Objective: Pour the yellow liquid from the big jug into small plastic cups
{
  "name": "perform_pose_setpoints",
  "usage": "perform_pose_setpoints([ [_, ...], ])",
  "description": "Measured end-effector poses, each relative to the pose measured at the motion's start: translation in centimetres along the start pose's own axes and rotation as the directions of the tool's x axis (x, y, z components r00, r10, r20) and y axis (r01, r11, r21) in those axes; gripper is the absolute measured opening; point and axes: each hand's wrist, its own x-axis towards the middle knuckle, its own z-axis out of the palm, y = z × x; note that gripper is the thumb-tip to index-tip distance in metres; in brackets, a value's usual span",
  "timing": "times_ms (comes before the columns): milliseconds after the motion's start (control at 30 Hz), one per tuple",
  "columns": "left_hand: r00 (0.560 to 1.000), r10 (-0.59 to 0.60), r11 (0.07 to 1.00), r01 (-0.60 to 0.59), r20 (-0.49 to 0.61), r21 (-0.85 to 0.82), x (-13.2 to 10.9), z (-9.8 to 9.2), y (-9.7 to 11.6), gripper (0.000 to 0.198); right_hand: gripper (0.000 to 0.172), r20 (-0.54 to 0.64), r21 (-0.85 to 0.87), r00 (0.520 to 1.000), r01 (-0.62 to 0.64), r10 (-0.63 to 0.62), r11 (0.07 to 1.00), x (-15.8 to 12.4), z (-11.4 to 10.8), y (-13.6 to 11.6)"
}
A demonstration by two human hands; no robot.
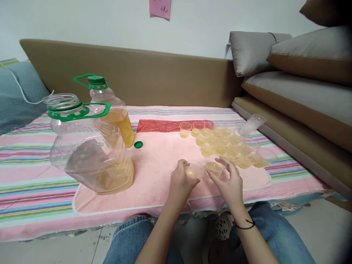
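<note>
Knees in denim (131, 234) show at the near edge of the cloth-covered worktop (35, 205), so the person seems seated close for easy reach. Just over that edge, the left hand (182, 179) curls fingers and thumb around the left cup (196, 167), with something pale low inside. The right hand (228, 180) pinches the right cup (213, 165) by its sides, thumb nearest, probably because thin clear plastic would buckle under a harder squeeze; yellowish liquid shows within. Both cups are side by side and roughly level, likely to guard against spills.

To the left stands an open jug (114, 178), uncapped, its green handle jutting rightward. Beyond the right hand, filled cups (220, 142) sit packed in rough rows, perhaps to save space. A loose cap (138, 144) lies near a second jug (118, 123), which wears its own lid, so the cap seems to belong to the open one. A tilted cup stack (251, 124) rests beyond the group's right side. Farther back come red plastic (162, 126), heaped cushions (308, 86) and a brown backboard (137, 77).
</note>
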Motion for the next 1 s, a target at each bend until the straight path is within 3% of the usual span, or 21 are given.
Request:
perform_pose_setpoints([
  [133, 1.0, 0.0, 1.0, 0.0, 0.001, 0.018, 0.0, -0.1, 0.1, 0.058, 0.062, 0.056, 0.257, 0.975, -0.222, 0.215, 0.94, 0.3, 0.4, 0.7],
  [300, 1.0, 0.002, 1.0, -0.002, 0.006, 0.028, 0.0, -0.1, 0.0, 0.057, 0.063, 0.019, 0.383, 0.941, -0.32, 0.339, 0.867, 0.9, 0.5, 1.6],
  [767, 0.999, 0.024, 0.999, -0.025, -0.038, -0.042, 0.2, -0.1, -0.2, 0.058, 0.073, -0.118, 0.395, 0.891, -0.363, 0.439, 0.844, 1.1, 2.2, 2.8],
  [1000, 0.999, 0.001, 0.999, -0.003, -0.042, -0.051, 0.3, -0.6, 0.4, 0.057, 0.063, -0.18, 0.397, 0.877, -0.35, 0.446, 0.848, 0.8, 3.6, 2.7],
])
